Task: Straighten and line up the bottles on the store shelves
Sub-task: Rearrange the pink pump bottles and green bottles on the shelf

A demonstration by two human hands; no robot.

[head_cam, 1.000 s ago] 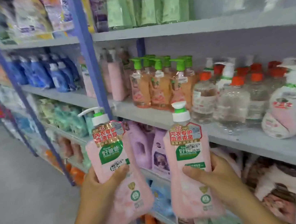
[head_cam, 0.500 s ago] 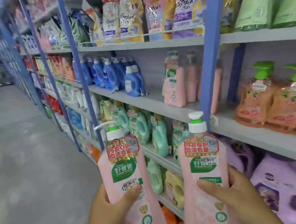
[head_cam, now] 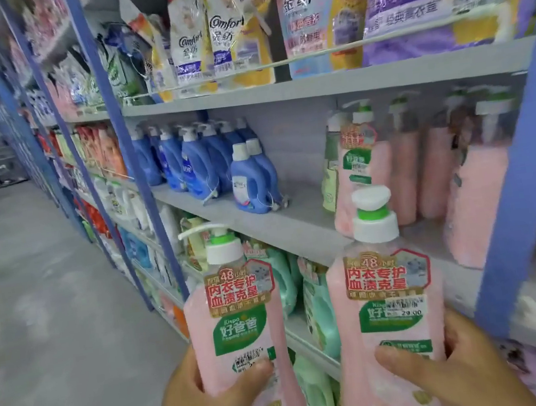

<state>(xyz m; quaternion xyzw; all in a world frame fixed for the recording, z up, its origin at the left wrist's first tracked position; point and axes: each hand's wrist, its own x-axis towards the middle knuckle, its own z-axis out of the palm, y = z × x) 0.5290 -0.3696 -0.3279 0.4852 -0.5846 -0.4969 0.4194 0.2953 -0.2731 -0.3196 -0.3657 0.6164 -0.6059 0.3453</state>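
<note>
My right hand (head_cam: pixel 459 368) and left hand (head_cam: pixel 203 398) each grip an upright pink bottle, right bottle (head_cam: pixel 389 316) nearer than left bottle (head_cam: pixel 238 322) to the pink row (head_cam: pixel 424 161) up and right.

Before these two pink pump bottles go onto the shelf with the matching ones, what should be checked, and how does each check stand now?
1. Left hand grips the left pink plastic pump bottle: ok.
2. Right hand grips the right pink plastic pump bottle: ok.
3. Both held upright, labels facing out: ok.
4. Matching pink bottles on the grey shelf: ok.
5. Bare shelf board beside them: ok.
6. Depth behind that row: cannot tell.
</note>
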